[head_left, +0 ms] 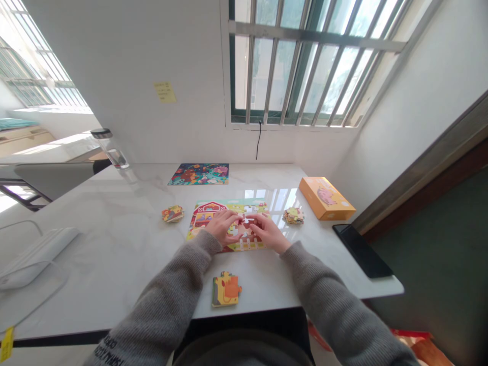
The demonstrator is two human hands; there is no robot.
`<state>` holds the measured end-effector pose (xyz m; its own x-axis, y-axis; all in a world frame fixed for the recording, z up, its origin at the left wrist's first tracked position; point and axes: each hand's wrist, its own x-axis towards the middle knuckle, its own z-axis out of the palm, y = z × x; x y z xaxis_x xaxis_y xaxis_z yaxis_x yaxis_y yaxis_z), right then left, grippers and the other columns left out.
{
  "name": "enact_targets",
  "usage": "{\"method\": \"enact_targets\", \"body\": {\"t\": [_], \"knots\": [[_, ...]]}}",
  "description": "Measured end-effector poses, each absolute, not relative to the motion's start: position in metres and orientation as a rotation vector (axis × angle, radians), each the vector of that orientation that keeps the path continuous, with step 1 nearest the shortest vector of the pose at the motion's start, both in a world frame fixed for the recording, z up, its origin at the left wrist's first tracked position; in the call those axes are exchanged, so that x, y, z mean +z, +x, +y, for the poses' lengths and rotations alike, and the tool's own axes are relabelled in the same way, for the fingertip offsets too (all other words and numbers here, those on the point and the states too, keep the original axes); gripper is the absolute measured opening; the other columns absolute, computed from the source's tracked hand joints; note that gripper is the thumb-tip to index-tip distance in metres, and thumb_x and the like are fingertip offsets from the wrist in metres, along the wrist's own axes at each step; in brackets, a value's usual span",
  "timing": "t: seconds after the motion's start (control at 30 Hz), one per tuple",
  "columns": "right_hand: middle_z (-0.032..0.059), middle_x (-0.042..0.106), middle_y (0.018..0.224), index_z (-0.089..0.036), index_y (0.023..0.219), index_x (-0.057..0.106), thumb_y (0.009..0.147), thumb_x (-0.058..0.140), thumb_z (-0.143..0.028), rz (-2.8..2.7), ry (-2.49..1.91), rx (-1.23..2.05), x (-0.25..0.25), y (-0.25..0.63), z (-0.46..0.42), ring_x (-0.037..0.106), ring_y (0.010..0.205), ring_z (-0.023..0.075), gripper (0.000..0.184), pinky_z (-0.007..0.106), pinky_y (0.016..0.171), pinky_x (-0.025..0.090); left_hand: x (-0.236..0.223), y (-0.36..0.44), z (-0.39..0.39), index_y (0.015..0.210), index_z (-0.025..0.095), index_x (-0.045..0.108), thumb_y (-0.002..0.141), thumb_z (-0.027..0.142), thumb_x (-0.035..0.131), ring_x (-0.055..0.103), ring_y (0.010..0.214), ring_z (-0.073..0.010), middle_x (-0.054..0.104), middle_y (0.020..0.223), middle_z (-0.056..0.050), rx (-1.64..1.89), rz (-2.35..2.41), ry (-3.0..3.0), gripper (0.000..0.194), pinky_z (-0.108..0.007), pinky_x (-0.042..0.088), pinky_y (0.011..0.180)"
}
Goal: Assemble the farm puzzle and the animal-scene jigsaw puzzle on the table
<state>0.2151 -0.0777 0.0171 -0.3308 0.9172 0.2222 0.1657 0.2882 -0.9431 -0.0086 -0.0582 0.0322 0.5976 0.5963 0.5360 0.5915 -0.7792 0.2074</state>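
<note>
Head view, left hand (220, 227) and right hand (269, 231) half-curled, fingertips on partly assembled red-barn cardboard jigsaw puzzle (208, 216) at frame centre, grip on any piece indeterminate, multicoloured cardboard piece stack (173, 214) just left.

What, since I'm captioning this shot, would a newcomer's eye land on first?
The bright barred window above the white marble table stands out first. At the table's centre, the left hand and right hand rest on a red-barn jigsaw puzzle, with an orange box to their right.
</note>
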Motion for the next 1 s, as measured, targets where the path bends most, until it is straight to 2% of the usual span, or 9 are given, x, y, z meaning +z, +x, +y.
{"method": "enact_targets", "body": {"t": [0.1, 0.17, 0.23, 0.47, 0.63, 0.8, 0.87, 0.93, 1.0], "knots": [[-0.0021, 0.061, 0.081, -0.022, 0.126, 0.059, 0.088, 0.061, -0.037, -1.606, -0.952, 1.244, 0.019, 0.213, -0.079, 0.06, 0.065, 0.0119, 0.041, 0.024, 0.057, 0.051, 0.033, -0.009, -0.057, 0.112, 0.02, 0.062, 0.084, 0.027, 0.066, 0.061, 0.103, -0.0266, 0.067, 0.108, -0.009, 1.097, 1.117, 2.785, 0.029, -0.041, 0.047, 0.092], [-0.0048, 0.057, 0.076, -0.023, 0.132, 0.055, 0.085, 0.065, -0.035, -1.583, -0.933, 1.284, 0.021, 0.212, -0.08, 0.059, 0.06, 0.0106, 0.05, 0.023, 0.055, 0.05, 0.033, -0.009, -0.057, 0.104, 0.021, 0.064, 0.09, 0.026, 0.06, 0.062, 0.098, -0.0249, 0.068, 0.101, -0.007, 1.145, 1.153, 2.763, 0.016, -0.04, 0.048, 0.089], [-0.006, 0.056, 0.074, -0.023, 0.133, 0.053, 0.082, 0.067, -0.033, -1.563, -0.918, 1.313, 0.023, 0.211, -0.082, 0.056, 0.057, 0.0094, 0.054, 0.023, 0.053, 0.049, 0.033, -0.008, -0.058, 0.101, 0.021, 0.065, 0.093, 0.027, 0.056, 0.062, 0.095, -0.0235, 0.068, 0.097, -0.006, 1.112, 1.135, 2.76, 0.013, -0.039, 0.048, 0.088], [-0.0067, 0.06, 0.071, -0.023, 0.118, 0.054, 0.082, 0.067, -0.039, -1.431, -0.941, 1.402, 0.025, 0.206, -0.085, 0.056, 0.055, 0.0099, 0.042, 0.023, 0.051, 0.049, 0.03, -0.003, -0.062, 0.122, 0.021, 0.059, 0.08, 0.04, 0.074, 0.062, 0.103, -0.0288, 0.067, 0.109, -0.009, 0.942, 1.103, 2.766, 0.048, -0.043, 0.048, 0.092], [-0.0039, 0.061, 0.075, -0.021, 0.112, 0.055, 0.083, 0.065, -0.039, -1.431, -0.959, 1.338, 0.027, 0.209, -0.084, 0.059, 0.06, 0.0114, 0.035, 0.023, 0.052, 0.05, 0.029, -0.004, -0.061, 0.123, 0.022, 0.059, 0.079, 0.032, 0.074, 0.062, 0.105, -0.0277, 0.066, 0.112, -0.008, 0.963, 1.031, 2.759, 0.048, -0.042, 0.049, 0.093], [-0.0066, 0.055, 0.073, -0.023, 0.13, 0.051, 0.081, 0.064, -0.03, -1.51, -0.932, 1.271, 0.03, 0.212, -0.083, 0.053, 0.056, 0.0094, 0.051, 0.021, 0.05, 0.043, 0.031, -0.008, -0.059, 0.123, 0.022, 0.059, 0.087, 0.021, 0.06, 0.061, 0.105, -0.0253, 0.064, 0.112, -0.008, 1.11, 1.008, 2.741, 0.036, -0.04, 0.049, 0.093], [-0.0067, 0.055, 0.073, -0.023, 0.13, 0.052, 0.081, 0.065, -0.029, -1.513, -0.934, 1.27, 0.031, 0.211, -0.084, 0.051, 0.056, 0.0091, 0.052, 0.021, 0.049, 0.041, 0.033, -0.009, -0.058, 0.119, 0.021, 0.061, 0.089, 0.018, 0.054, 0.061, 0.103, -0.0242, 0.064, 0.109, -0.008, 1.197, 1.055, 2.705, 0.03, -0.04, 0.049, 0.093], [-0.0066, 0.055, 0.073, -0.023, 0.127, 0.053, 0.08, 0.066, -0.03, -1.48, -0.946, 1.282, 0.03, 0.21, -0.085, 0.053, 0.057, 0.0098, 0.049, 0.022, 0.051, 0.044, 0.033, -0.008, -0.058, 0.117, 0.02, 0.061, 0.088, 0.022, 0.059, 0.061, 0.102, -0.0251, 0.064, 0.108, -0.008, 1.207, 1.067, 2.703, 0.029, -0.041, 0.05, 0.092], [-0.0055, 0.06, 0.076, -0.023, 0.125, 0.05, 0.08, 0.067, -0.034, -1.431, -0.943, 1.321, 0.029, 0.207, -0.086, 0.057, 0.059, 0.0113, 0.049, 0.024, 0.054, 0.048, 0.032, -0.006, -0.06, 0.118, 0.02, 0.06, 0.083, 0.029, 0.067, 0.061, 0.102, -0.027, 0.064, 0.109, -0.009, 1.147, 1.059, 2.737, 0.037, -0.043, 0.05, 0.091]]}}
